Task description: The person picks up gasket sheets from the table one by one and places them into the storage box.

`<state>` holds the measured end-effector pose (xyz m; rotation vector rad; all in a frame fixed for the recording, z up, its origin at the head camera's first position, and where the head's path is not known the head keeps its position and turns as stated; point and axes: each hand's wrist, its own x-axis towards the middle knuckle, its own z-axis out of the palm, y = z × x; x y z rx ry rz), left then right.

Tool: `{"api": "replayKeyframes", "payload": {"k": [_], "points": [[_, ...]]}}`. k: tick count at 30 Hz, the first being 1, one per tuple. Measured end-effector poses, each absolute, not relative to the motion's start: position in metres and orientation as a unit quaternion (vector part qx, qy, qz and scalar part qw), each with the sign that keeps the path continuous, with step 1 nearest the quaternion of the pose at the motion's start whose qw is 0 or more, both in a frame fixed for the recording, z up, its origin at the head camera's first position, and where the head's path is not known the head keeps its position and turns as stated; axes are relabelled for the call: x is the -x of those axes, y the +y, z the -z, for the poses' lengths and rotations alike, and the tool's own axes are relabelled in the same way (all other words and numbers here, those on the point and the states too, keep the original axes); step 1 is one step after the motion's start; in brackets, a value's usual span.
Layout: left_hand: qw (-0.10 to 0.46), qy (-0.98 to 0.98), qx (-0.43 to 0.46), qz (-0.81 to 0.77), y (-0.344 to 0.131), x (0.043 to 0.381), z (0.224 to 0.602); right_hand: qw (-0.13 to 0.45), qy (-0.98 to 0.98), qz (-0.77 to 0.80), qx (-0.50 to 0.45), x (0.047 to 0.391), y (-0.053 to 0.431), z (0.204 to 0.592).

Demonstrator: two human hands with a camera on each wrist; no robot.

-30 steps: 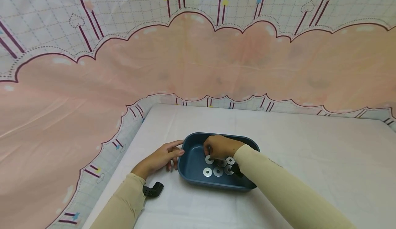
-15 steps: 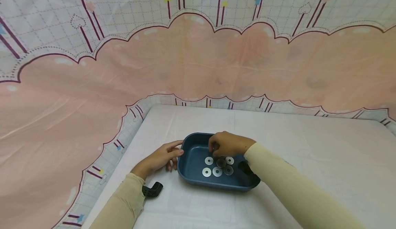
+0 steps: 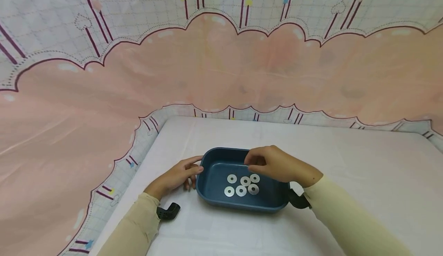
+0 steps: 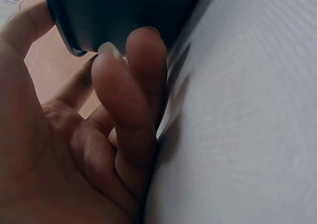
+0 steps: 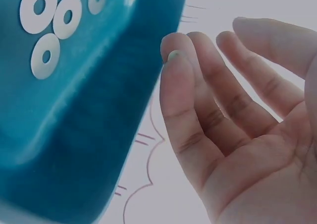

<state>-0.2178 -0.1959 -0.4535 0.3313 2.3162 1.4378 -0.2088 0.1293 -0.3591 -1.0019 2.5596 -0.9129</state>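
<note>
A dark blue rectangular tray (image 3: 214, 173) stands on the white-covered table. Several flat metal washers (image 3: 226, 191) lie on its floor in two uneven rows, some touching, as the right wrist view also shows. My left hand (image 3: 173, 178) rests at the tray's left end, with thumb and index finger at the rim; its other fingers hang loosely bent beside the wall in the left wrist view. My right hand (image 3: 282, 164) hovers over the tray's far right part. Its fingers (image 5: 185, 115) are loosely bent and hold nothing in the right wrist view.
A white cloth (image 3: 363, 163) covers the table around the tray. Behind and to the left hangs a peach curtain (image 3: 173, 75) with a scalloped pattern. Black wrist cameras (image 3: 168, 211) sit on both wrists.
My right hand has drawn up and to the right, away from the washers, uncovering those it had partly hidden. My left hand stays at the tray's left end.
</note>
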Motion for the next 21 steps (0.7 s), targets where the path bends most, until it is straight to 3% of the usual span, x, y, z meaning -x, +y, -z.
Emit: {"api": "replayKeyframes", "payload": {"k": [13, 21], "points": [[0.196, 0.828, -0.113, -0.513, -0.195, 0.218, 0.452, 0.066, 0.878, 0.380, 0.283, 0.186, 0.180, 0.365], [0.196, 0.826, -0.113, -0.517, -0.190, 0.217, 0.452, 0.060, 0.879, 0.393, 0.262, 0.187, 0.209, 0.375]]}}
